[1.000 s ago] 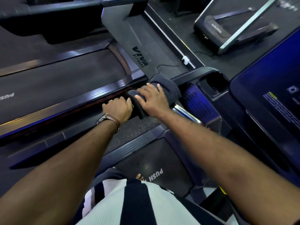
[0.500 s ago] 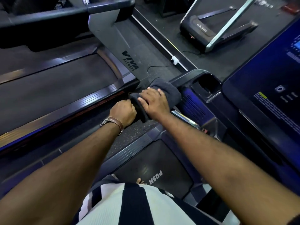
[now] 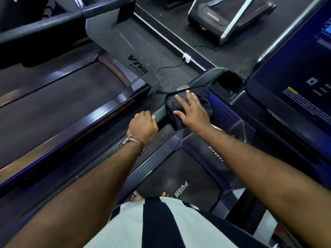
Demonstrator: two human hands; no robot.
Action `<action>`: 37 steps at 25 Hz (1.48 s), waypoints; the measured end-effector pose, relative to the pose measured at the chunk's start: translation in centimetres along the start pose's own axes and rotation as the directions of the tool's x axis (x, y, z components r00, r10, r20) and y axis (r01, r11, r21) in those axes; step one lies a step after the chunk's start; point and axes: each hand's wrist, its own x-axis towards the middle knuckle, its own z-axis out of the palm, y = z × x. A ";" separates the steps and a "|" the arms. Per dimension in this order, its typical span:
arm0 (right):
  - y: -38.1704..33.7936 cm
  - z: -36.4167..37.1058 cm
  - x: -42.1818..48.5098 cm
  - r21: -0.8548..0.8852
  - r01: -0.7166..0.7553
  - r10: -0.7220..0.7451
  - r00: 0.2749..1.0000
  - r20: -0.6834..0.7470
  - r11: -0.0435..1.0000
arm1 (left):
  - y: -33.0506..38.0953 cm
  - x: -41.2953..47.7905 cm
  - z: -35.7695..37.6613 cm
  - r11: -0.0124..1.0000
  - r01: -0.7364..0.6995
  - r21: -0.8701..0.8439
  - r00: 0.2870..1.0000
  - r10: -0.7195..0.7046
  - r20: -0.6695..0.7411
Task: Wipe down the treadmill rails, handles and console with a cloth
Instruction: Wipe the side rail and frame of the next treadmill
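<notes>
A dark cloth is draped over the left handrail of the treadmill, where the rail meets the console. My right hand lies on top of the cloth with fingers spread straight, pressing it onto the rail. My left hand is curled round the bare rail a short way behind the cloth, with a watch on its wrist. The console screen fills the right side, and a cup holder sits just beyond the cloth.
The belt and motor cover marked PUSH lie below my arms. A neighbouring treadmill runs along the left, across a narrow strip of speckled floor. A folded treadmill stands at the top right, near a cable.
My right hand has slid the cloth forward along the rail toward the console, opening a gap of bare rail between it and my left hand, which stays gripping.
</notes>
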 end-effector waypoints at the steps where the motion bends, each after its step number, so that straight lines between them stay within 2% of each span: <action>1: 0.3 -0.8 -0.2 -0.044 -0.068 0.072 0.994 0.086 0.997 | 0.0 0.0 0.0 1.000 -0.003 -0.001 1.000 0.003 -0.005; 3: -0.3 -1.6 -1.1 -0.203 -0.103 0.141 0.973 0.181 0.974 | 0.0 0.1 -0.1 1.000 -0.007 0.005 1.000 0.007 0.000; 5: -1.8 -1.4 -1.5 -0.267 -0.067 0.107 0.985 0.138 0.961 | 0.1 0.1 0.0 0.999 -0.009 0.038 1.000 0.009 0.008; 7: -3.2 -1.2 -0.7 -0.212 -0.119 0.133 0.990 0.052 0.970 | 0.2 0.2 0.1 0.997 -0.014 0.071 1.000 0.012 0.019; 8: -3.6 -1.5 0.1 -0.160 -0.187 0.197 0.979 0.048 0.969 | 0.2 0.2 0.1 0.997 -0.020 0.080 1.000 0.018 0.024; 10: -3.0 -2.3 2.0 -0.007 -0.361 0.358 0.923 0.143 0.933 | 0.2 0.1 0.1 0.996 -0.028 0.089 0.999 0.027 0.020; 12: -0.8 -3.2 3.0 0.271 -0.516 0.443 0.849 0.288 0.813 | 0.1 0.0 0.2 0.995 -0.031 0.090 0.999 0.030 0.012; 14: 1.0 -2.9 2.7 0.544 -0.635 0.470 0.772 0.427 0.548 | -0.1 -0.2 0.3 0.995 -0.046 0.090 0.999 0.045 0.012; 15: 1.3 -2.8 2.4 0.597 -0.650 0.474 0.757 0.450 0.470 | -0.1 -0.2 0.3 0.995 -0.047 0.090 0.999 0.046 0.012; 16: 1.3 -2.8 2.5 0.592 -0.645 0.491 0.760 0.427 0.483 | -0.1 -0.2 0.3 0.995 -0.040 0.096 0.999 0.039 0.013; 17: 1.1 -2.9 2.6 0.526 -0.621 0.496 0.782 0.377 0.581 | 0.0 -0.1 0.3 0.993 -0.030 0.111 0.999 0.028 0.015; 19: 0.1 -3.0 2.4 0.155 -0.480 0.419 0.854 0.308 0.863 | 0.5 -0.1 0.4 0.987 -0.017 0.158 1.000 0.015 0.015; 20: -0.8 -2.8 1.9 -0.046 -0.356 0.355 0.897 0.264 0.933 | 0.7 -0.1 0.5 0.984 -0.016 0.176 1.000 0.013 0.017; 22: -2.8 -1.7 0.8 -0.324 -0.138 0.193 0.970 0.146 0.936 | 0.7 -0.1 0.5 0.984 -0.001 0.178 1.000 -0.002 0.021; 23: -3.6 -1.4 0.4 -0.378 -0.083 0.134 0.985 0.111 0.922 | 0.8 0.0 0.5 0.986 0.019 0.164 0.999 -0.023 0.023; 25: -3.2 -1.6 0.6 -0.350 -0.038 0.104 0.980 0.171 0.936 | 1.5 0.6 0.6 0.990 0.065 0.126 0.997 -0.069 0.031; 26: -2.3 -2.6 1.1 -0.246 -0.096 0.161 0.952 0.260 0.965 | 2.1 1.3 0.8 0.991 0.077 0.110 0.996 -0.081 0.038; 27: -1.0 -3.7 1.8 -0.103 -0.224 0.247 0.897 0.367 0.969 | 2.9 2.1 0.9 0.992 0.077 0.101 0.995 -0.082 0.049; 28: 0.2 -4.9 2.2 0.025 -0.351 0.303 0.839 0.451 0.936 | 3.6 2.8 1.1 0.993 0.072 0.091 0.994 -0.079 0.070; 29: 1.1 -5.5 2.2 0.104 -0.410 0.304 0.803 0.513 0.906 | 4.0 3.5 1.3 0.994 0.069 0.079 0.992 -0.077 0.096; 30: 1.6 -5.7 2.0 0.113 -0.411 0.294 0.794 0.533 0.905 | 4.2 4.0 1.6 0.995 0.067 0.073 0.990 -0.076 0.117; 31: 1.7 -5.3 1.7 0.063 -0.369 0.286 0.806 0.518 0.927 | 4.1 4.3 2.0 0.995 0.067 0.076 0.990 -0.076 0.123; 32: 1.4 -4.4 0.8 -0.072 -0.273 0.275 0.846 0.458 0.959 | 3.9 4.4 2.3 0.994 0.066 0.090 0.991 -0.075 0.109; 34: -0.4 -2.2 -0.9 -0.346 -0.108 0.195 0.954 0.229 0.932 | 3.8 4.3 2.6 0.990 0.062 0.128 0.996 -0.071 0.062; 35: -1.5 -1.6 -1.4 -0.381 -0.091 0.147 0.982 0.122 0.920 | 3.8 4.2 2.6 0.989 0.060 0.136 0.997 -0.067 0.049; 36: -2.1 -1.5 -1.3 -0.386 -0.086 0.129 0.988 0.086 0.918 | 4.0 4.2 2.6 0.989 0.055 0.140 0.997 -0.061 0.042; 37: -1.8 -1.8 -0.9 -0.364 -0.070 0.127 0.983 0.134 0.929 | 4.0 4.2 2.6 0.988 0.051 0.144 0.998 -0.057 0.036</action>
